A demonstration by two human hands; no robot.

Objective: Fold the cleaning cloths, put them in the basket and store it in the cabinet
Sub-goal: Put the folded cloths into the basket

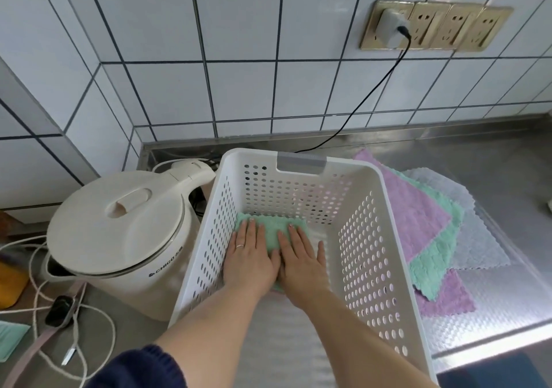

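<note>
Both hands lie flat on a folded green cloth point(270, 229) at the far left of the basket point(385, 208) floor. The left hand point(249, 257) and right hand point(301, 260) sit side by side, fingers straight and together, each grip open and pressing rather than pinching.

To do this step well, I judge the palms should push down evenly and smooth outward, so the folds stay shut and the cloth sits square in its corner, leaving floor room for the others. Lifting the hands straight up, not dragging, should keep the fold from springing open.

The cloth looks plush and nubbly, with a scalloped edge; it will likely compress and rebound a little. The basket is white rigid plastic with sloped walls pierced by rows of oval holes, and a grey handle slot at the far rim.

The pile point(430, 223) of unfolded cloths, purple, green and pale grey, lies spread on the embossed steel table point(493, 307) just right of the basket. A cream kettle point(119, 235) stands against the basket's left side.
</note>
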